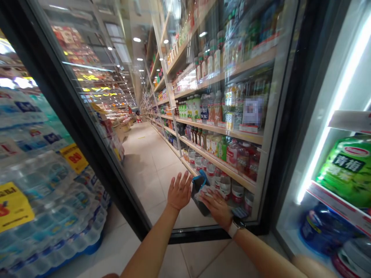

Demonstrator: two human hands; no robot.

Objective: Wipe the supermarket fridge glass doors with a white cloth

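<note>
A black-framed glass door (153,166) stands swung open in front of me. My left hand (179,192) is held up at the lower part of the pane, fingers spread, with nothing in it; it looks flat against the glass. Beside it, my right hand (216,206), with a watch on the wrist, presses a crumpled whitish cloth (206,192) to the pane. A dark object with a blue edge (199,202) shows just behind the cloth, partly covered by it; its kind is unclear.
Wrapped packs of water bottles (52,208) are stacked at the left, with yellow price signs (74,157). To the right is a lit cooler shelf (342,204) with a green bottle (348,168). Shelves of drinks (214,154) and an aisle floor (142,150) show in the glass.
</note>
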